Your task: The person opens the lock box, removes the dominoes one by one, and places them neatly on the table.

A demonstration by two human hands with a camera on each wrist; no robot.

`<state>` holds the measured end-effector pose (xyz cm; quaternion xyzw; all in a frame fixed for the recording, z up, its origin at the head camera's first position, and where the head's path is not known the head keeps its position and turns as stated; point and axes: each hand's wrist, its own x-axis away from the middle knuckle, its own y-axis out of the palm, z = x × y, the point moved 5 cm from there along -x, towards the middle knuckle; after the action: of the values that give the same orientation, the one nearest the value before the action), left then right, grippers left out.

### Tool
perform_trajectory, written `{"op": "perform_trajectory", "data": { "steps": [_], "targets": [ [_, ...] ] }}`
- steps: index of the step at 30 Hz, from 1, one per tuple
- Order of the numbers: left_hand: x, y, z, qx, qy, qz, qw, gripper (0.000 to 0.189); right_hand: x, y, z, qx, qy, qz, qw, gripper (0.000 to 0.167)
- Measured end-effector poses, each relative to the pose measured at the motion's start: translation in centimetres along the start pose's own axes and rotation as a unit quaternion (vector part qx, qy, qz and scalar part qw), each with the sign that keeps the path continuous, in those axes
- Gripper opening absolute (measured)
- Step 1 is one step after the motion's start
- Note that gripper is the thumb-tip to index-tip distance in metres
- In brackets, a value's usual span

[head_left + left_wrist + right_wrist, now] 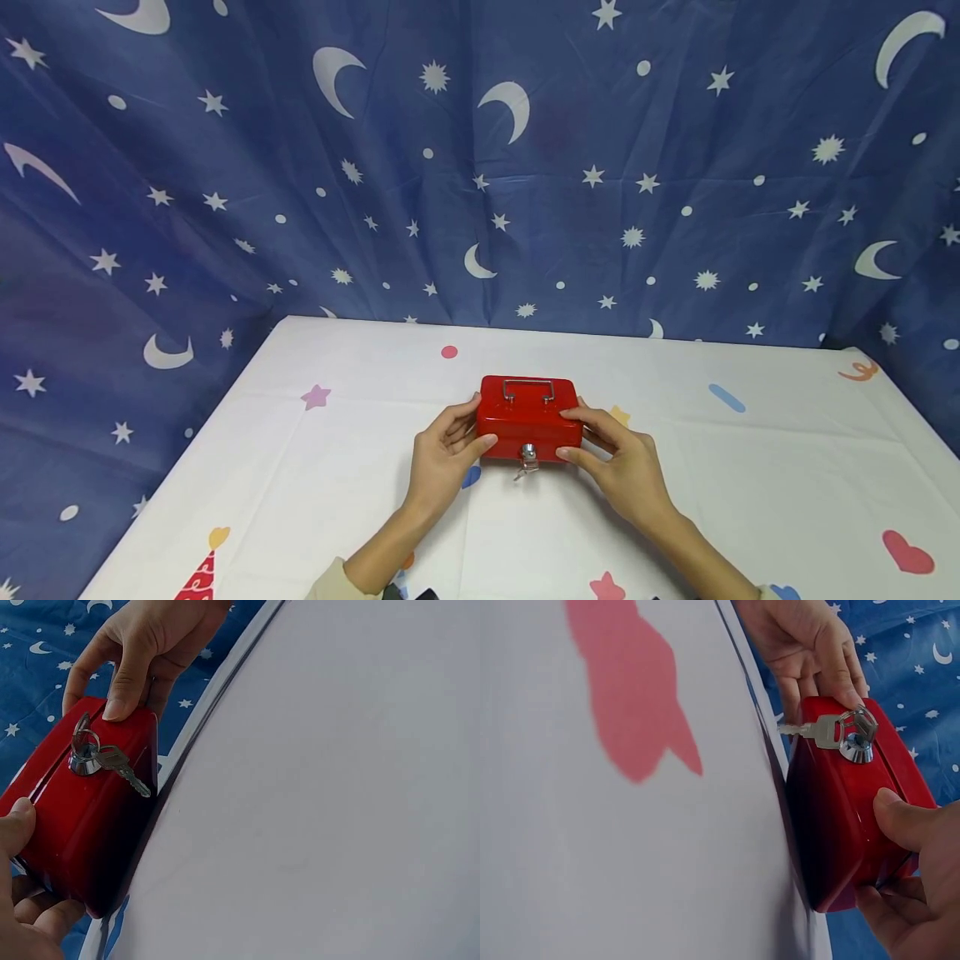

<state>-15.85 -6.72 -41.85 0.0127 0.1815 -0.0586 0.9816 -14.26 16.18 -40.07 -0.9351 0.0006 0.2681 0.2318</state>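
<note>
A small red metal cash box is held between both hands near the middle of the table, its lid down. My left hand grips the left end, thumb on the front face and fingers round the side. The right hand holds the opposite end the same way, with its index finger on the lid's edge. A silver carrying handle lies on top. Keys hang on a ring from the round front lock, one key sitting in it. Whether the box's base touches the table cannot be told.
A white tablecloth printed with coloured shapes covers the table. Behind it and at the sides hangs a blue curtain with white moons and stars.
</note>
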Motion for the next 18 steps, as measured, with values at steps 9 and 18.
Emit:
{"op": "perform_trajectory", "data": {
  "steps": [9, 18],
  "targets": [
    [-0.1, 0.1, 1.3, -0.002, -0.011, -0.007, 0.9999, 0.052, -0.3, -0.3, -3.0, 0.002, -0.002, 0.024, 0.9997, 0.052],
    [-0.1, -0.1, -0.6, 0.014, -0.006, -0.006, 0.9999, 0.052, -0.1, -0.4, -2.4, -0.071, 0.061, 0.039, 0.9948, 0.050]
  ]
}}
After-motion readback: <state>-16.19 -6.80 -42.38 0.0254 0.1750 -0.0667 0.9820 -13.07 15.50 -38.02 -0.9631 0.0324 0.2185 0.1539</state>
